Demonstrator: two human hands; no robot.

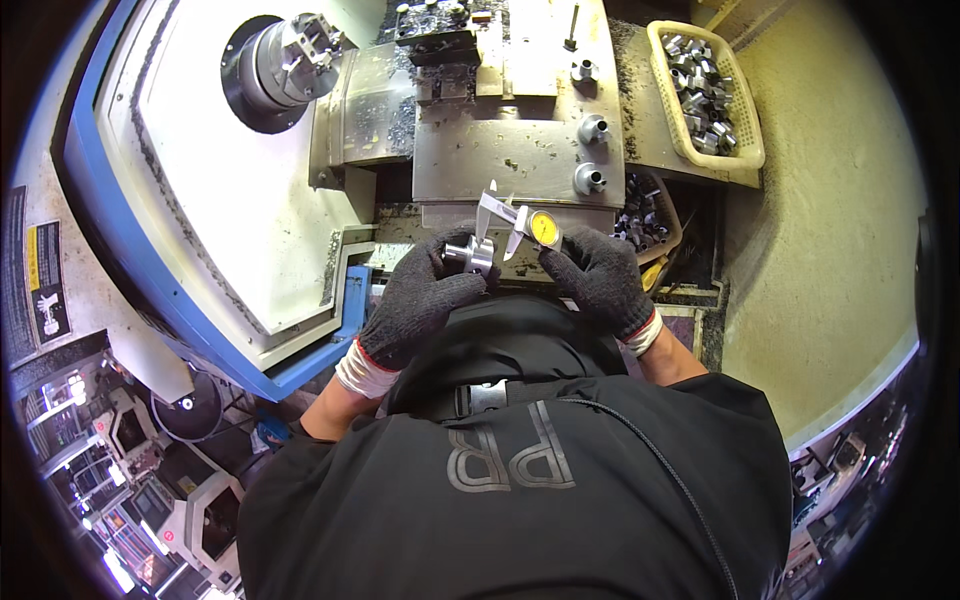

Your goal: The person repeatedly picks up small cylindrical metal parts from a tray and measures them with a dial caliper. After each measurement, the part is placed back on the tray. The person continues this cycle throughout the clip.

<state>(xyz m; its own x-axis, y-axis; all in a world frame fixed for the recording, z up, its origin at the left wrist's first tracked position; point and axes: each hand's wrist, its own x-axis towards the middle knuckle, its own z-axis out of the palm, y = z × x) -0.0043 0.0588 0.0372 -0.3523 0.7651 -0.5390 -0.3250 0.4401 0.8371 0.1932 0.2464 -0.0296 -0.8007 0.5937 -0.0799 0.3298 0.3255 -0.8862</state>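
In a dark knitted glove, my left hand [425, 289] grips a turned metal part [478, 256] with a narrow stub and a wider flange. My right hand [604, 279], gloved alike, is closed around the body of a dial caliper [517, 222] with a yellow face. The caliper's jaws stand apart, one of them at the flange of the part; whether it touches cannot be made out. Beyond my hands, flanged metal parts [590, 179] stand in a row along the right side of a lathe's metal slide [487, 161].
A lathe chuck [289, 64] sits at the upper left. A tool block [436, 37] is mounted at the back of the slide. One cream plastic basket [754, 154] of metal parts stands at the upper right; a second basket [673, 238] lies lower. Metal chips [405, 112] litter the machine.
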